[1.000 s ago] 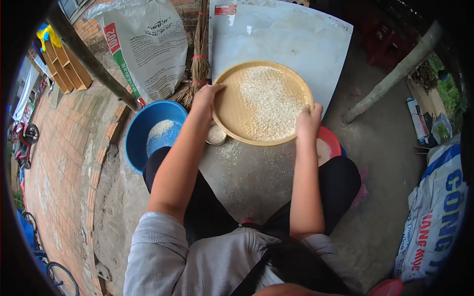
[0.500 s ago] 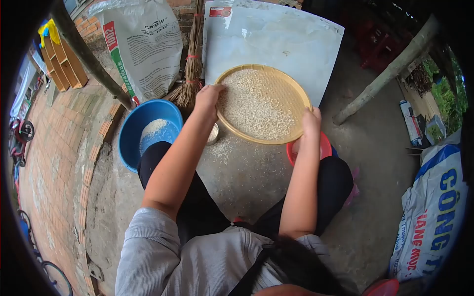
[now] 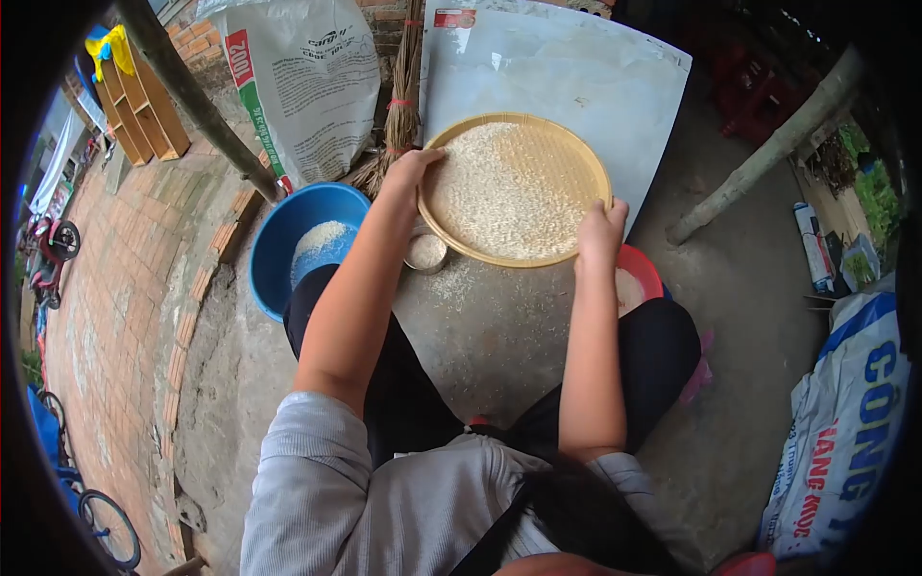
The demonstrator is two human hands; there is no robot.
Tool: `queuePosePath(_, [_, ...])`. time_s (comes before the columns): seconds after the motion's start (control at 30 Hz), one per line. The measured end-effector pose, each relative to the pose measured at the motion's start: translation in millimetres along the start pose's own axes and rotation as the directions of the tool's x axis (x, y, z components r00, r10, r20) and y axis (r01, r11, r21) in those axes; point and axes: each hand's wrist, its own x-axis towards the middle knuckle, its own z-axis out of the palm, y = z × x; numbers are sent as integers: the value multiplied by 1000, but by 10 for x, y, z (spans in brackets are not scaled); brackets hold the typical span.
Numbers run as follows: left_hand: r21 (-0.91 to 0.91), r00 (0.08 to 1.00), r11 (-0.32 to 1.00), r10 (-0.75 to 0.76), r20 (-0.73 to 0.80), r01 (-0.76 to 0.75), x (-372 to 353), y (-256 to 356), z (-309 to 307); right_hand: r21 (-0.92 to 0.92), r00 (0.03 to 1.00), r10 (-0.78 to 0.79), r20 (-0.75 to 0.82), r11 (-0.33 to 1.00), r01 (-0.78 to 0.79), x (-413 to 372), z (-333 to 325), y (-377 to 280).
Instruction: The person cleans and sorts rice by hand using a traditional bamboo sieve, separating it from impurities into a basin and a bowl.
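A round woven winnowing basket [image 3: 567,152] is held up in front of me, over the floor between my knees and the board. Pale rice grains [image 3: 499,197] are spread across it, thinner toward its upper right. My left hand [image 3: 411,176] grips its left rim, and my right hand [image 3: 602,230] grips the lower right rim, thumb on top. Under the basket's left side stands a small bowl of grain [image 3: 425,252]. Left of my knee sits a blue basin [image 3: 272,252] with a white heap of grain [image 3: 322,237]. A red basin [image 3: 641,269] is partly hidden behind my right forearm.
Behind the basket leans a white board [image 3: 605,86], beside a straw broom [image 3: 403,110] and a printed sack [image 3: 303,91]. Wooden poles rise at left [image 3: 197,96] and right [image 3: 768,144]. Another large sack [image 3: 840,422] lies at right. Spilled grains [image 3: 451,283] dot the concrete floor.
The basket has tilted slightly and shifted up in view, with its grains spread somewhat differently. More of the small bowl now shows. The whole scene has slid right as the camera turned.
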Motion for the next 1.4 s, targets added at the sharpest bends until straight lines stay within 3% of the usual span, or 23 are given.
queuePosePath(0.07, [33, 996, 997, 65, 53, -66, 113, -33, -42, -17, 995, -48, -89, 999, 46, 50, -6, 76])
queuePosePath(0.13, [-46, 981, 983, 172, -92, -177, 90, -315, 165, 174, 957, 208, 200, 954, -244, 461, -227, 279])
queuePosePath(0.17, [-20, 967, 984, 173, -190, -180, -70, -385, 340, 230, 894, 246, 374, 909, -347, 593, -355, 296])
queuePosePath(0.2, [66, 965, 982, 185, -189, -175, 97, -480, 259, 148, 890, 289, 352, 922, -358, 624, -375, 286])
queuePosePath(0.27, [-59, 996, 996, 68, -59, -72, 257, -285, 81, 156, 973, 139, 183, 973, -168, 387, -193, 269])
queuePosePath(0.3, [-28, 999, 999, 28, 15, -28, 248, -147, -16, 70, 977, 174, 124, 980, -184, 133, -103, 22])
queuePosePath(0.33, [-4, 999, 1000, 17, 48, -17, 65, -15, 16, 87, 996, 90, 28, 992, -92, 32, 44, 114])
queuePosePath(0.4, [-6, 995, 995, 100, 18, -99, 230, -129, -46, 44, 995, 94, 25, 994, -95, 129, -2, 139])
queuePosePath(0.47, [-79, 970, 970, 220, -106, -228, 180, -382, 150, 159, 943, 200, 266, 956, -247, 566, -236, 347])
queuePosePath(0.5, [-68, 969, 980, 172, -177, -186, 43, -398, 260, 192, 918, 219, 332, 937, -293, 624, -305, 307])
queuePosePath(0.53, [-75, 978, 981, 169, -121, -179, 122, -395, 205, 200, 916, 228, 330, 932, -304, 516, -280, 203])
queuePosePath(0.63, [-49, 999, 998, -24, 29, 26, 298, -87, -62, 39, 997, 40, 70, 998, -43, 121, 8, 22])
queuePosePath(0.67, [-21, 997, 999, -42, 61, 43, 35, 63, 27, 101, 1000, -17, -6, 995, 17, -55, 92, -67])
queuePosePath(0.73, [50, 991, 989, 136, -4, -136, 213, -63, 9, 74, 1000, 8, 1, 997, -8, 94, 15, 17])
queuePosePath(0.8, [-136, 989, 982, 120, -88, -131, 287, -309, 140, 304, 939, 220, 265, 905, -298, 418, -240, 95])
queuePosePath(0.87, [-21, 978, 985, 167, -125, -171, 208, -271, 159, 292, 909, 288, 302, 879, -376, 352, -270, 16])
queuePosePath(0.93, [-76, 998, 995, 63, 9, -62, 231, -95, 59, 145, 995, 30, 97, 989, -44, 168, -94, -55])
queuePosePath(0.97, [-56, 1000, 998, 9, 16, -8, 171, -54, 51, 100, 999, -32, 39, 995, 28, 100, 23, 3])
queuePosePath(1.0, [-34, 999, 999, -39, 25, 40, 20, 51, 116, 91, 1000, -3, 11, 996, 2, 61, 45, -12])
queuePosePath(1.13, [-106, 979, 979, 161, -127, -175, 154, -339, 251, 198, 962, 176, 208, 956, -218, 484, -287, 124])
queuePosePath(1.2, [-85, 986, 986, 133, -102, -142, 278, -344, 144, 185, 981, 69, 181, 977, -103, 454, -276, 81])
queuePosePath(1.33, [-43, 993, 995, 81, -82, -85, 325, -117, -1, 123, 998, 28, 62, 992, -35, 254, -71, 1])
queuePosePath(1.4, [-43, 982, 982, 181, -52, -183, 293, -97, 37, 173, 982, 148, 117, 971, -167, 221, -77, -3])
